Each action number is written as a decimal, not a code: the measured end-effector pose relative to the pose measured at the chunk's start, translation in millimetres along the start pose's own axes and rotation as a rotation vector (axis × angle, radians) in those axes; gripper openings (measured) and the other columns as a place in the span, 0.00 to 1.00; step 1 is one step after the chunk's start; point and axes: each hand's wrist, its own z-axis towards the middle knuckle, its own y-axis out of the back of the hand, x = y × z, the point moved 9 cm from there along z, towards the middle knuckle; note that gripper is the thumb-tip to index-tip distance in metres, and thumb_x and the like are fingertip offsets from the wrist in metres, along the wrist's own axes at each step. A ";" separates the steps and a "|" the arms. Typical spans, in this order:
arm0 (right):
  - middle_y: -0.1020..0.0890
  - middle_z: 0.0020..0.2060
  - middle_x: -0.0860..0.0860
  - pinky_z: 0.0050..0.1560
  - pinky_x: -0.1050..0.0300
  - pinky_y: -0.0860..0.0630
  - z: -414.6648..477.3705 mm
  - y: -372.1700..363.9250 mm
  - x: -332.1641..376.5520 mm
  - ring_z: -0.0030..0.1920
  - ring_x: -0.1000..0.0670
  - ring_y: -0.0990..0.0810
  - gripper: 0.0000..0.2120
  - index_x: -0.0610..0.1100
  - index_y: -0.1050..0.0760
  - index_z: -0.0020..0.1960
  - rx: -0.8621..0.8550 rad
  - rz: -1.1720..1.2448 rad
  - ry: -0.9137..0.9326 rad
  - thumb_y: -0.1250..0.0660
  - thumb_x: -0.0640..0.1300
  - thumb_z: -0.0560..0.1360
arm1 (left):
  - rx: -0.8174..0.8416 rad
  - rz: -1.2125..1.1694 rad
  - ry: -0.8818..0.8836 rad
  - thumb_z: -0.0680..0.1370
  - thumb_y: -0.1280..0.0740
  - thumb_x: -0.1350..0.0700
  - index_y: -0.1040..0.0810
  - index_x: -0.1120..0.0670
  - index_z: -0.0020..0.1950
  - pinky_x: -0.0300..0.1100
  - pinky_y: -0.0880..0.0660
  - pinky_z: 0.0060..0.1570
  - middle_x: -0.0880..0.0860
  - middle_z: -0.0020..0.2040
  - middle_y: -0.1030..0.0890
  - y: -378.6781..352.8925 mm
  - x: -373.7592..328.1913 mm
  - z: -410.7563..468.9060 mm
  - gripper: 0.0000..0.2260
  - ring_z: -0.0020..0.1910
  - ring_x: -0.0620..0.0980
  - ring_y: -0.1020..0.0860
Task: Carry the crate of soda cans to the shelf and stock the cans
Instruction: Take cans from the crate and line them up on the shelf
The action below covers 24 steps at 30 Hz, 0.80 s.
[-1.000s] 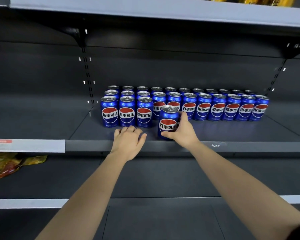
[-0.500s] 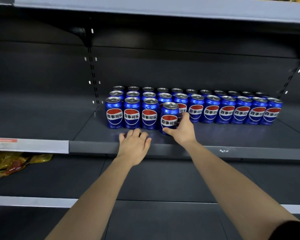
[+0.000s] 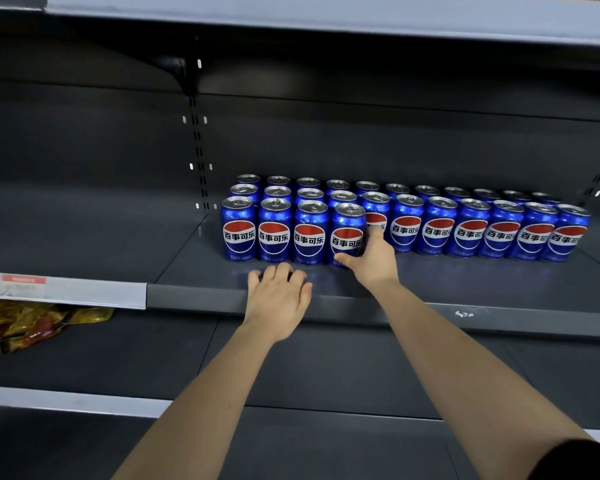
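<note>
At the shelf's front edge, the right hand (image 3: 371,261) grips a blue soda can (image 3: 347,233), thumb low across its front and fingers curled round its right side. The can stands upright on the shelf board (image 3: 447,282), close against its left-hand neighbour; whether they touch is unclear. Just left of that hand and nearer the viewer, the left hand (image 3: 278,299) lies palm down on the board, fingers loosely bent, holding nothing.

Directly beyond the left hand, three matching cans (image 3: 274,230) form a front row, which the held can extends as a fourth. Beyond the right hand and stretching well to its right, a longer row of cans (image 3: 471,232) runs along the board, with a further row (image 3: 397,189) behind it. Far left of both hands and lower down, yellow packets (image 3: 32,323) lie under a pale price strip (image 3: 63,289).

Stocking looks well advanced: two rows appear full, while the front row has bare board to the right of the right hand. No crate is in view, so how many cans remain cannot be told.
</note>
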 end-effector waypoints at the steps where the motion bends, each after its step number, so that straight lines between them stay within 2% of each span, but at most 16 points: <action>1: 0.21 0.63 0.47 0.58 0.55 0.27 -0.7 -0.3 -1.3 0.63 0.46 0.22 0.33 0.43 0.35 0.69 -0.009 -0.014 0.007 0.22 0.42 0.70 | -0.005 0.003 0.002 0.81 0.55 0.44 0.28 0.47 0.63 0.48 0.43 0.59 0.46 0.59 0.27 0.2 0.0 0.0 0.20 0.58 0.48 0.30; 4: 0.20 0.61 0.47 0.58 0.52 0.25 -3.2 -2.2 -6.8 0.61 0.45 0.22 0.33 0.43 0.34 0.70 -0.027 -0.068 0.012 0.23 0.47 0.70 | -0.015 0.017 0.002 0.80 0.59 0.43 0.28 0.46 0.62 0.47 0.43 0.59 0.46 0.58 0.27 1.1 -0.3 -0.3 0.23 0.58 0.48 0.30; 10: 0.20 0.59 0.46 0.57 0.49 0.23 -4.1 -6.6 -9.4 0.60 0.44 0.21 0.34 0.42 0.37 0.71 -0.018 -0.111 0.021 0.25 0.50 0.72 | -0.010 0.002 -0.004 0.82 0.53 0.43 0.30 0.46 0.66 0.49 0.44 0.62 0.50 0.66 0.32 2.5 0.0 0.3 0.19 0.62 0.50 0.32; 14: 0.22 0.55 0.53 0.53 0.58 0.27 -14.9 6.0 -3.5 0.57 0.51 0.22 0.31 0.42 0.36 0.71 -0.055 -0.002 0.064 0.28 0.50 0.75 | 0.025 -0.033 -0.015 0.82 0.51 0.43 0.31 0.47 0.68 0.52 0.46 0.66 0.52 0.70 0.36 2.3 -0.2 0.4 0.19 0.65 0.52 0.34; 16: 0.23 0.51 0.53 0.51 0.59 0.28 -24.9 15.5 -0.6 0.53 0.51 0.21 0.25 0.42 0.32 0.68 -0.087 0.005 0.105 0.29 0.51 0.75 | 0.039 -0.051 -0.008 0.82 0.51 0.43 0.32 0.48 0.69 0.52 0.45 0.66 0.52 0.69 0.35 3.6 0.0 -0.3 0.19 0.65 0.52 0.34; 20: 0.21 0.42 0.50 0.43 0.54 0.27 -53.6 33.0 0.1 0.42 0.49 0.23 0.17 0.43 0.28 0.58 -0.169 -0.060 0.203 0.30 0.52 0.75 | 0.036 -0.217 0.063 0.83 0.50 0.45 0.34 0.51 0.71 0.55 0.43 0.66 0.54 0.67 0.32 10.1 1.3 -5.2 0.20 0.66 0.56 0.33; 24: 0.26 0.34 0.52 0.39 0.56 0.30 -90.8 41.1 -15.6 0.36 0.50 0.26 0.11 0.44 0.29 0.51 -0.214 -0.054 0.199 0.31 0.49 0.76 | -0.061 -0.277 -0.026 0.83 0.48 0.47 0.34 0.54 0.72 0.54 0.47 0.72 0.57 0.71 0.32 15.9 -13.4 -28.2 0.20 0.71 0.57 0.36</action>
